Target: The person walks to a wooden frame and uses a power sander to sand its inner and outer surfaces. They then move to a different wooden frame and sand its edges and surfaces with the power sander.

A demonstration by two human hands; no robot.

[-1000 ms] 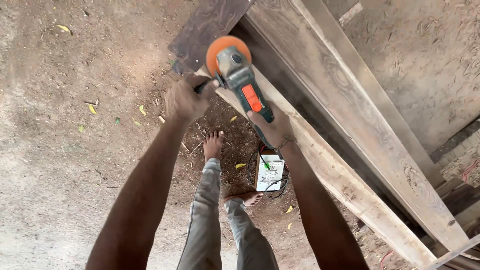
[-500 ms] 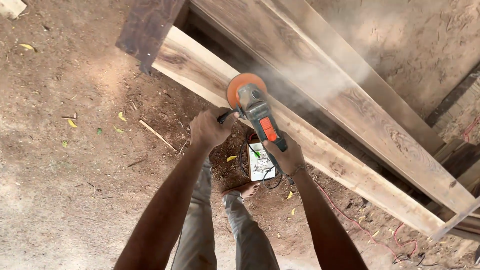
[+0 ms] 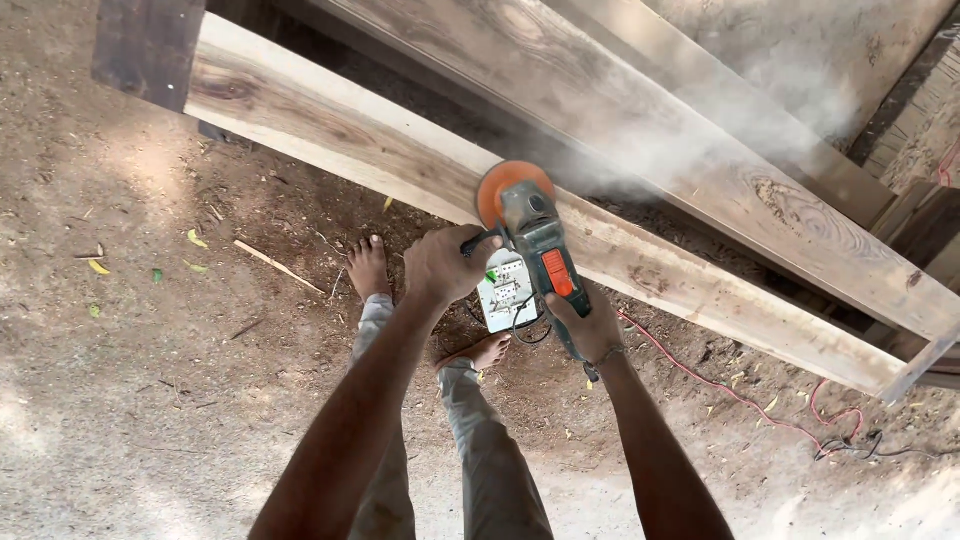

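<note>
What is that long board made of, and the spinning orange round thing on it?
The long board looks like raw, unpainted wood: pale, with dark grain streaks and a knot. The orange disc on the grinder is probably a sanding pad, though its surface is too blurred to tell. Dust rises beside it.

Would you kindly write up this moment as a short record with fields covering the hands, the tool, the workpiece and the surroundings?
Left hand: grips the black side handle of the angle grinder.
Right hand: wraps the rear of the grinder body.
Angle grinder: grey-green with an orange switch; its orange disc meets the plank's edge.
Wooden plank: long, pale, running diagonally; more planks lie behind it.
Dust: pale cloud drifting right of the disc.
Ground: bare feet on dirt; a white socket box lies by them, a red cable trails right.
</note>
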